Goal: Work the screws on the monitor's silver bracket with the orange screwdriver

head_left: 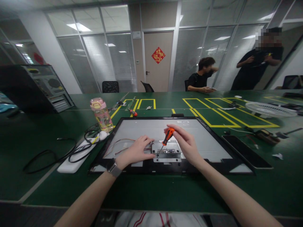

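Observation:
My right hand [187,143] is closed round an orange-and-black screwdriver [168,136], which leans with its shaft down to the left. The tip meets the lower left part of a silver metal bracket [176,160]. Beside the bracket's left end rests my left hand [134,152], thumb and fingers spread apart, the thumb near the screwdriver tip. Under both hands lies a flat display panel [208,148] with a black frame and a pale grey back. Thin wires [115,145] run across the panel to the left of the bracket, partly hidden by my left hand.
Left of the panel are a pink-lidded bottle [102,115], a white power strip [71,164] and black cables [50,167]. A second screwdriver [133,113] lies behind. A dark flat device [247,152] sits right, a computer case [40,88] far left. Two people are across the table.

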Demonstrator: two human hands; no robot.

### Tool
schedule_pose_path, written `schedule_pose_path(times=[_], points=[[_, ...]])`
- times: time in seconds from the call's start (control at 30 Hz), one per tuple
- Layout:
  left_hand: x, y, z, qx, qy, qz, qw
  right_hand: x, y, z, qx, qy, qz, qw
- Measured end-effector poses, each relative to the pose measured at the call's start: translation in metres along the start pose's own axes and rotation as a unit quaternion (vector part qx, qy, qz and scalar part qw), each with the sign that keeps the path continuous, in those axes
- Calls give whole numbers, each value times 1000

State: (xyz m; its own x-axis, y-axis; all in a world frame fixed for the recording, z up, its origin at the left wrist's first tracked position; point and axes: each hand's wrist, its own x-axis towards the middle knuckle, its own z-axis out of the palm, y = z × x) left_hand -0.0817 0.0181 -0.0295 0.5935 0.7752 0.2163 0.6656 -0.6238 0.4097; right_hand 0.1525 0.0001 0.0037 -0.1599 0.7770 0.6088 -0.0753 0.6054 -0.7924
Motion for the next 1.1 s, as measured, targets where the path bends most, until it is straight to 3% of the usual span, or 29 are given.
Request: schedule_pose_path(times=[0.13, 0.43, 0.63, 0.87, 1.1], points=[[0, 0, 0, -1, 0, -3, 1000, 2, 1, 0, -18, 22, -24, 999], [1, 1, -1, -3, 0, -3, 1000, 0, -1, -1, 4, -3, 14, 1000], [0, 2, -1, -2, -2, -7, 1000, 1, 1, 1, -20, 36, -30, 999], [0, 2, -1, -6, 0, -7, 1000, 0, 0, -2, -13, 18, 12, 1000], [0, 1, -1, -6, 1, -5, 1000, 2, -1, -1, -30, 31, -24, 999]])
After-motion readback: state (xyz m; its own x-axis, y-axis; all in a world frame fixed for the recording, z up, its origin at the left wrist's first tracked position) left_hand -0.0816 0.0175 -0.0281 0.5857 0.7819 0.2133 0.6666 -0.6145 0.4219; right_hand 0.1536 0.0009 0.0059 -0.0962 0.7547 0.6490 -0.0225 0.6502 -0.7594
